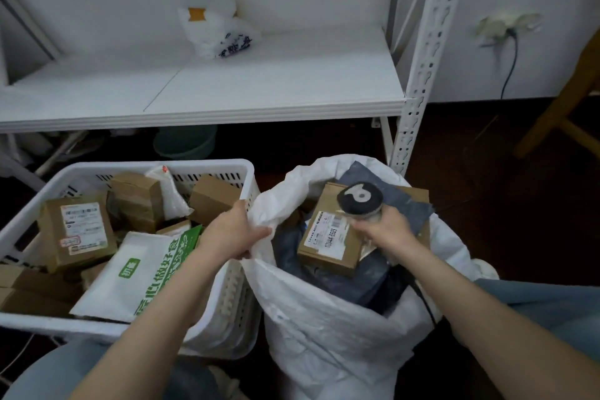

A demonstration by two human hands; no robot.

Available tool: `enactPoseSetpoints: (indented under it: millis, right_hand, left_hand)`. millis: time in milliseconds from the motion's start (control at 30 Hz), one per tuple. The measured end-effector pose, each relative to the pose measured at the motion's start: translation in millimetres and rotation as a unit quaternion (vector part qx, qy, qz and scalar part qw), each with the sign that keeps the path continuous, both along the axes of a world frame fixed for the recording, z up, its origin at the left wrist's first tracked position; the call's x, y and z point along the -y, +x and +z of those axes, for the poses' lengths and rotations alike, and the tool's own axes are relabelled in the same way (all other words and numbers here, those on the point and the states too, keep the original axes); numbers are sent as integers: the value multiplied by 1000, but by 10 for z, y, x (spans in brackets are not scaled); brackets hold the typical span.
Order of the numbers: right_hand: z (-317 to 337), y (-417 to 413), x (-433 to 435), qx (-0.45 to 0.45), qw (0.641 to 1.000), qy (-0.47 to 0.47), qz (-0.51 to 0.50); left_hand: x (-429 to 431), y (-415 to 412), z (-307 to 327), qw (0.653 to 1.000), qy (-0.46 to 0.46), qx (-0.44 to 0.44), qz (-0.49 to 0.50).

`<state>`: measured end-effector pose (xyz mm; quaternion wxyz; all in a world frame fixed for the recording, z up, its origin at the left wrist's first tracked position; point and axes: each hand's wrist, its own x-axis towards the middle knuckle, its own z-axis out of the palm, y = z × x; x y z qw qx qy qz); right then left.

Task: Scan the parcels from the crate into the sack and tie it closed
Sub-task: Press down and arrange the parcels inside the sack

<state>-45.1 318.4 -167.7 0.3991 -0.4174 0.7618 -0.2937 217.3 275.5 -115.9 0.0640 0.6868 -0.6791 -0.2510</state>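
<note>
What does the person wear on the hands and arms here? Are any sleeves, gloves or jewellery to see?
Nothing is worn on them. The left hand and the right hand have no gloves, and no ring, watch or bracelet shows. The left forearm and the right forearm are uncovered down to the picture's edge, so no sleeve is in view.

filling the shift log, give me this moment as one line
left hand: grips sack rim | right hand: holds scanner over box in sack | crate: parcels inside | sack: untied
</note>
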Motion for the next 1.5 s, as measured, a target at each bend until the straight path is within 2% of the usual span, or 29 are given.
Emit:
enactPoseSetpoints:
  millis: [67, 133, 233, 400, 500, 633, 833, 967, 1067, 1167, 1267, 1367, 1500]
  right_hand:
    - [94, -174, -40, 39, 997, -22, -69]
    - [153, -389, -90, 75, 988, -26, -132]
    - [156, -761, -179, 83, 973, -1, -216]
    - [-53, -1279, -282, 56, 935, 71, -344]
    - [-312, -1429, -235, 60, 927, 136, -343]
    - [-631, -1545, -65, 118, 919, 173, -334]
    - [-905, -1610, 125, 178, 901, 221, -329]
    - [-947, -1570, 115, 181, 885, 154, -400]
    - [-758, -1549, 89, 161, 866, 66, -469]
    - [-472, -1530, 25, 129, 852, -10, -507]
    - [-153, -1478, -24, 92, 869, -55, -483]
    - [166, -1449, -27, 73, 875, -122, -463]
    - [315, -1360, -112, 32, 892, -114, -436]
  left_hand:
    - [173, -82, 46, 987, -9, 150, -60]
    - [342, -226, 38, 977, -53, 188, -88]
    - [575, -526, -106, 978, -76, 156, -115]
    - [951, -1014, -495, 987, -30, 121, -100]
    - [1213, -1218, -722, 985, -18, 149, -80]
    - [1654, -1395, -1041, 987, 18, 144, -63]
    - [2014, -1695, -1400, 995, 79, -7, -57]
    - [2094, -1667, -1226, 990, 26, -140, -16]
    - [2183, -1630, -680, 976, -91, -191, 54]
    - [2116, -1550, -327, 967, -164, -176, 83]
    - [1995, -1468, -216, 976, -130, -160, 69]
    - [1951, -1420, -10, 967, -148, -182, 96]
    - [1795, -1328, 93, 957, -179, -199, 112]
